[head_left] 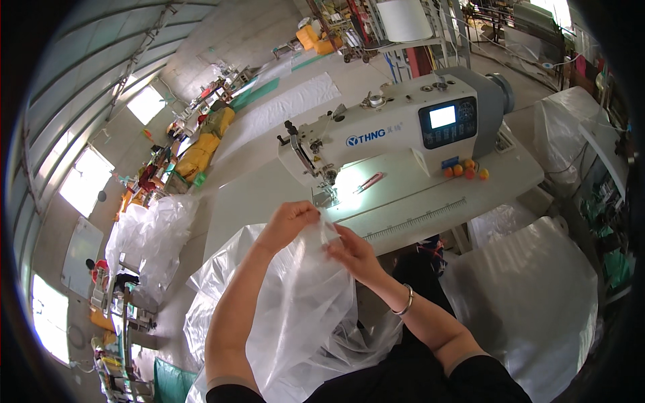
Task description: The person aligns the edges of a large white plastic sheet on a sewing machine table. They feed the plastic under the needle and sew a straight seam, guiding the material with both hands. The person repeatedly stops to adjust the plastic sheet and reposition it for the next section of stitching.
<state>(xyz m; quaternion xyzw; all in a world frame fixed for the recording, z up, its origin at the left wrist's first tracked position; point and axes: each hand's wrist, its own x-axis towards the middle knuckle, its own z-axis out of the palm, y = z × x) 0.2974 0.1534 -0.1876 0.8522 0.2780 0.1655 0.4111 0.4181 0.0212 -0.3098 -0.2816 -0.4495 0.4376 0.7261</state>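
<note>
A large sheet of clear plastic film spreads over my lap and the near left edge of the sewing table. My left hand pinches its upper edge just in front of the needle area. Close by on the right, my right hand grips the same edge, thumb and fingers closed on the film. The white sewing machine stands beyond both hands, its lamp lit over the needle plate. Right of the needle, a small pair of thread snips, as far as I can tell, lies on the tabletop.
Several small orange fruits sit by the machine's base. A ruler scale runs along the table's front. More plastic sheeting is heaped at my right, and a plastic bundle stands at the left. A white thread cone is behind the machine.
</note>
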